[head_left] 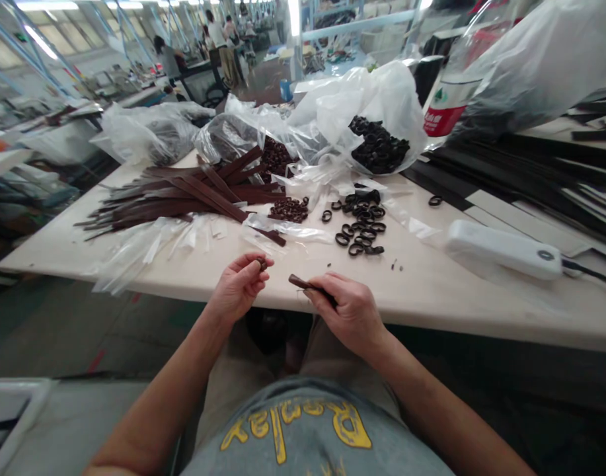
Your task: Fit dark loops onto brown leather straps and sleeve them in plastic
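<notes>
Over the table's front edge, my left hand [240,283] pinches a small dark brown loop [261,264] between thumb and fingers. My right hand [349,307] is closed around a dark brown strap [299,282], whose end points toward the left hand; the rest is hidden in the fist. The loop and the strap are apart. Beyond my hands lie a pile of brown loops [289,210] and a scatter of black loops [365,221]. Long brown straps [198,188] are heaped to the left, one reaching toward my left hand.
A clear bag of black loops [379,145] stands at the back, beside a labelled plastic bottle [446,109]. A white power strip [503,248] with a cord lies right. Black strips [525,172] are stacked behind it. Plastic wrap [134,254] hangs over the table edge. People work far off.
</notes>
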`<act>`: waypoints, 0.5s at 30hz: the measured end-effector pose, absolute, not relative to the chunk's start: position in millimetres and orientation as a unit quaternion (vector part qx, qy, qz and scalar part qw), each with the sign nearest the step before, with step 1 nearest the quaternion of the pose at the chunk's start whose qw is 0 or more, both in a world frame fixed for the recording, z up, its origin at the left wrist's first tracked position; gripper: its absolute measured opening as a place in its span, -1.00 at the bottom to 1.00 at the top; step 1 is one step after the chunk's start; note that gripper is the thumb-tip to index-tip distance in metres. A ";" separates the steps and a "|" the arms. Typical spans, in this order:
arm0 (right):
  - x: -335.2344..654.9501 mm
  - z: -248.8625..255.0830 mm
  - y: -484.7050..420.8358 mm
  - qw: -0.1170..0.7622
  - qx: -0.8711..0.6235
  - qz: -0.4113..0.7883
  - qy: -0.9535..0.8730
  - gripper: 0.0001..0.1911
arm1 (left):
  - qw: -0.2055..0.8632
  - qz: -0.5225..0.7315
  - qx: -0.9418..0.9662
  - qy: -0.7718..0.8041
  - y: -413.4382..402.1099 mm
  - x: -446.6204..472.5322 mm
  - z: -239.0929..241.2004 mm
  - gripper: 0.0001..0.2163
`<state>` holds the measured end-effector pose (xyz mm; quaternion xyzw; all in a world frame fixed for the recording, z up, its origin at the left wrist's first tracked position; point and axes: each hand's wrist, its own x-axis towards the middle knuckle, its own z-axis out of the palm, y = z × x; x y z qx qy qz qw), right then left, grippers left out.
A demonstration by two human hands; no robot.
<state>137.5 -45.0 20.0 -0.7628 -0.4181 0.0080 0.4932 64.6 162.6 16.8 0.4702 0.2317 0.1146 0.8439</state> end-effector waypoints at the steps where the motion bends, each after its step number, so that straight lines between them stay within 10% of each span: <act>1: 135.0 22.7 -40.6 0.496 -0.759 0.010 -0.421 -0.83 | 0.850 0.121 0.458 0.229 160.2 57.6 16.6 -0.66; 15: 98.8 31.6 -6.3 0.350 -0.771 -0.064 -0.528 -0.69 | 0.829 0.237 0.463 0.204 140.6 15.4 7.8 -0.62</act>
